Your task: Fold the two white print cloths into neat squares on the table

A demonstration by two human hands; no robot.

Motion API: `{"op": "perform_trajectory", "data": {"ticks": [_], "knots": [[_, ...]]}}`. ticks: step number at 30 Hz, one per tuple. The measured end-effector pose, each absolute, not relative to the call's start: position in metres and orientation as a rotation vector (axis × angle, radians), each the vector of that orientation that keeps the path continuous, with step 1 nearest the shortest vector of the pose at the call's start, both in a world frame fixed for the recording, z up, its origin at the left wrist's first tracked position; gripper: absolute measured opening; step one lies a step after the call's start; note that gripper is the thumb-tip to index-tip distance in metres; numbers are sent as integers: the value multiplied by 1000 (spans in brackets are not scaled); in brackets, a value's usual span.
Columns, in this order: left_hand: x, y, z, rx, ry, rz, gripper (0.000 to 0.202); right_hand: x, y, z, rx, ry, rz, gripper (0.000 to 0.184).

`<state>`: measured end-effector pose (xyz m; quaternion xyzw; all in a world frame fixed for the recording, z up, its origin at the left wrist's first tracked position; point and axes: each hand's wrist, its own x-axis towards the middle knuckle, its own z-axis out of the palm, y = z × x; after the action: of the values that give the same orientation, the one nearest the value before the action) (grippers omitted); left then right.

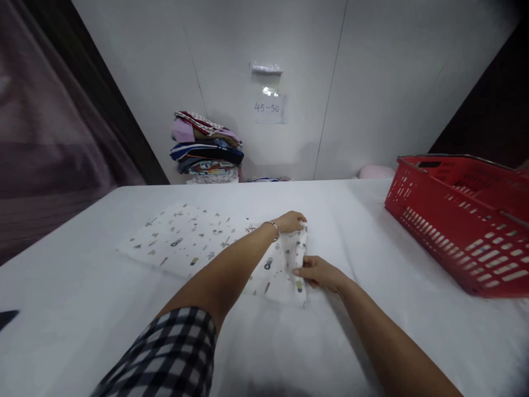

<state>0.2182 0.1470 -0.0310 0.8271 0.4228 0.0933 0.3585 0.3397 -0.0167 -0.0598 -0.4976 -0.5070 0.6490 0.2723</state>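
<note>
The left hand [290, 221] is bending over the far right corner of a printed cloth [198, 234], its grip drawn together, with the fingertips pinching the edge. The right hand [323, 273] is taking the same short edge nearer the wearer: its thumb is lying on top of the fabric while the fingers are curling at the border, partly hidden, so this grip too is clamping the cloth with hardly any gap showing.

Between the hands the cloth's end is forming a narrow, softly creased strip. The rest is spreading flat to the left across the desk [264, 353], looking thin and white, with small gray, brown and olive motifs scattering over it. The left forearm is crossing above and hiding part of its middle. A slim bracelet [276, 230] is circling the left wrist, and a black-and-white checked sleeve [173, 347] is covering the arm higher up.

The desk is showing a smooth white surface. On its right a red basket [438, 209], slotted and angular, is standing well apart from the cloth, its metal handles resting along the rim. Past the far edge, folded textiles [209, 148] are piling up unevenly in stripes, lilac and dark blue. Behind them a pale paneled wall [372, 82] is bearing a paper sign [269, 109] reading "45-50".
</note>
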Motion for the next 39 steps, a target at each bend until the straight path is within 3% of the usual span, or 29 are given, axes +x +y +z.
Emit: {"op": "perform_trajectory", "data": {"ticks": [10, 15, 22, 27, 32, 36, 39], "knots": [[217, 143, -22, 2109, 1138, 316, 34, 311, -78, -64, -1147, -1117, 1654, 33], [221, 136, -27, 2162, 1143, 318, 31, 311, -101, -75, -1241, -1305, 1408, 23], [235, 111, -57, 2298, 1163, 298, 29, 314, -127, -82, -1433, -1329, 1227, 74], [235, 93, -72, 2436, 1150, 344, 32, 334, -132, -102, -1626, -1715, 874, 62], [234, 88, -81, 2594, 1103, 517, 41, 339, -123, -78, -1522, -1962, 141, 45], [233, 89, -79, 2550, 1061, 671, 50, 312, -104, -51, -1270, -2070, 11, 38], [213, 91, -68, 2537, 1076, 732, 46, 293, -84, -61, -1214, -2191, -11, 42]]}}
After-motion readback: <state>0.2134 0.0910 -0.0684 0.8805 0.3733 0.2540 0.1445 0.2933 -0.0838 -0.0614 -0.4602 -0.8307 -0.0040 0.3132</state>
